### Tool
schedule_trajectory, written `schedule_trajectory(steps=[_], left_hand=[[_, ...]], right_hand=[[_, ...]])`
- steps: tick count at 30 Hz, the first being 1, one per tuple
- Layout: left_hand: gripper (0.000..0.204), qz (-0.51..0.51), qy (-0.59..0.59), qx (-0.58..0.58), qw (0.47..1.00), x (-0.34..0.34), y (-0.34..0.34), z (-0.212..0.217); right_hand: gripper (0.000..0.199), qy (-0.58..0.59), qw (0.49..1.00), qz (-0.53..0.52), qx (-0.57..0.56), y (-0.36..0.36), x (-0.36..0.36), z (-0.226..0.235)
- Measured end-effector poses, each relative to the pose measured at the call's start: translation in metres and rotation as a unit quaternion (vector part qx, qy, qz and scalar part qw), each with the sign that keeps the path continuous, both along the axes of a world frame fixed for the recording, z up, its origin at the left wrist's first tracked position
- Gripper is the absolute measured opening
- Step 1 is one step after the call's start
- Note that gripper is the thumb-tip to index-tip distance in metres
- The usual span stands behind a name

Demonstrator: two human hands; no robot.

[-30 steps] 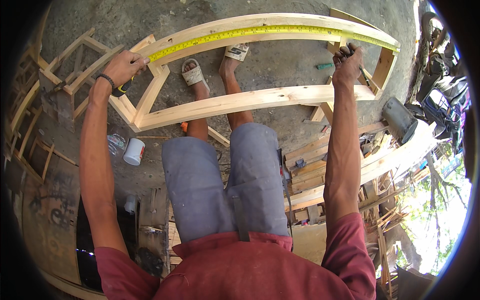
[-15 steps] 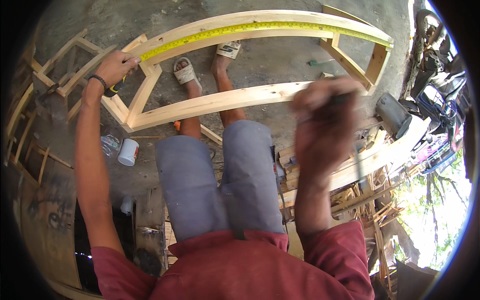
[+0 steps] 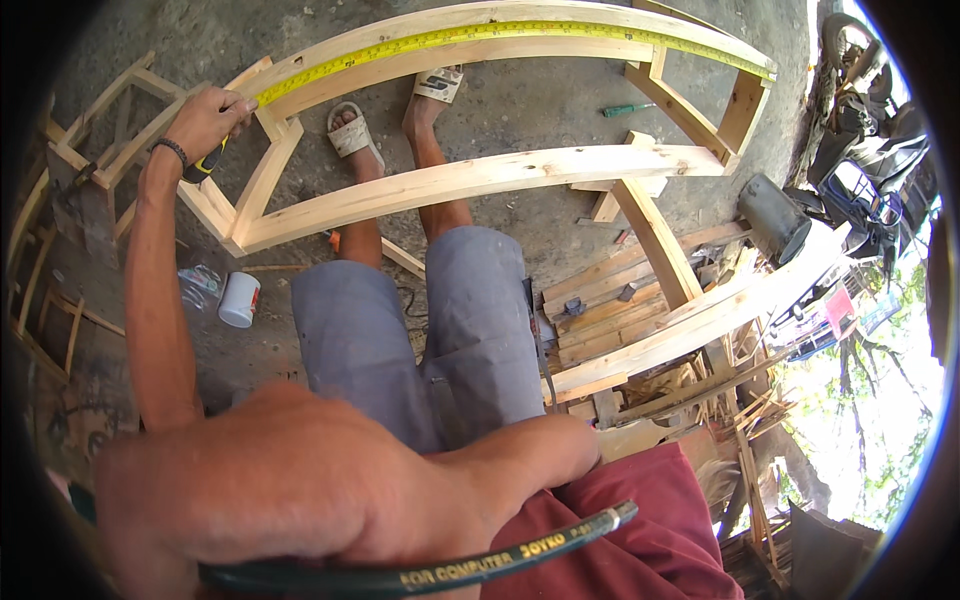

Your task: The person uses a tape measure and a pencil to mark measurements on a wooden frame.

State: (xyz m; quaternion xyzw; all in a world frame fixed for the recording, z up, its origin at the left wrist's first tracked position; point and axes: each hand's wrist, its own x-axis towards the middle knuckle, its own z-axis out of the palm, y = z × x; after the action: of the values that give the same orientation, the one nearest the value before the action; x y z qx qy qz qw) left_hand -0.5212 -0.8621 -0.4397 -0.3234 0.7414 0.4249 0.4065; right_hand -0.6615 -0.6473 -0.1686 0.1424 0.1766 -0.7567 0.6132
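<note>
Left hand [image 3: 205, 122] at 10 o'clock, fingers closed on yellow tape measure case [image 3: 208, 160], pressed to left end of wooden frame [image 3: 470, 180]. Yellow tape blade [image 3: 500, 32] runs along far rail, 11 to 2 o'clock. Right hand [image 3: 330, 490] close to lens at 6 o'clock, gripping dark pencil [image 3: 440, 570]. Two rails, two sandalled feet between them on bare concrete. One white cup [image 3: 239, 299] at 9 o'clock, one green screwdriver [image 3: 628, 109] at 1 o'clock. Lumber pile [image 3: 680, 320] crowds 3–4 o'clock.
</note>
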Motion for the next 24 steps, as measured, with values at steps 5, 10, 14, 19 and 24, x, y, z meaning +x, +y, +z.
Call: schedule_trajectory(steps=[5,10,14,19,24], left_hand=[[0.038,-0.009,0.006,-0.005,1.0,0.004,-0.002,-0.006],[0.04,0.003,0.008,-0.01,1.0,0.005,-0.001,-0.002],[0.039,-0.002,0.01,-0.015,1.0,0.005,-0.001,-0.004],[0.039,-0.011,0.01,-0.011,1.0,0.001,-0.001,-0.003],[0.038,-0.009,0.006,0.004,1.0,-0.002,-0.003,0.0]], right_hand=[[0.025,0.019,0.999,-0.03,-0.001,0.0,0.006,0.003],[0.024,0.042,0.997,-0.067,0.007,-0.002,0.013,0.004],[0.023,0.065,0.993,-0.097,0.018,-0.005,0.023,0.005],[0.021,0.081,0.989,-0.12,0.032,-0.01,0.024,0.005],[0.024,0.09,0.992,0.008,0.088,0.006,0.036,-0.029]])
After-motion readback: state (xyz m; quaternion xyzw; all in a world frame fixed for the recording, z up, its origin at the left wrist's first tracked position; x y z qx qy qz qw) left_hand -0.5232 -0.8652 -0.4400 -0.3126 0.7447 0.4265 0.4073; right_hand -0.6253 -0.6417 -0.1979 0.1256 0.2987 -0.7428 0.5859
